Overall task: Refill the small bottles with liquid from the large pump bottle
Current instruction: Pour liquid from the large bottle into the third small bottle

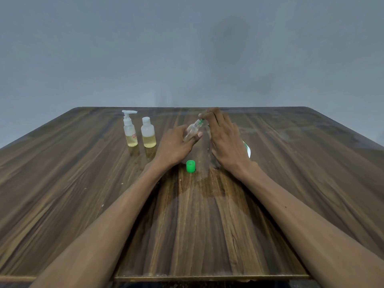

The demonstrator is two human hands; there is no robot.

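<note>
Green cap [190, 166] off, set on table [83, 183] between wrists | left hand [176, 145] grips small clear bottle [192, 129], tilted, mouth at pump spout | right hand [224, 138] fingers straight, pressing large pump bottle [247, 149] (mostly hidden) | two part-filled bottles [139, 132] stand left, clear of work.

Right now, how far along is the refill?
Looks done: two small bottles stand capped at the left, each holding some yellow liquid. In hand: the left hand holds a tilted clear bottle at the pump nozzle; the right hand lies over the mostly hidden pump bottle. Left: fill it and refit the green cap.
</note>
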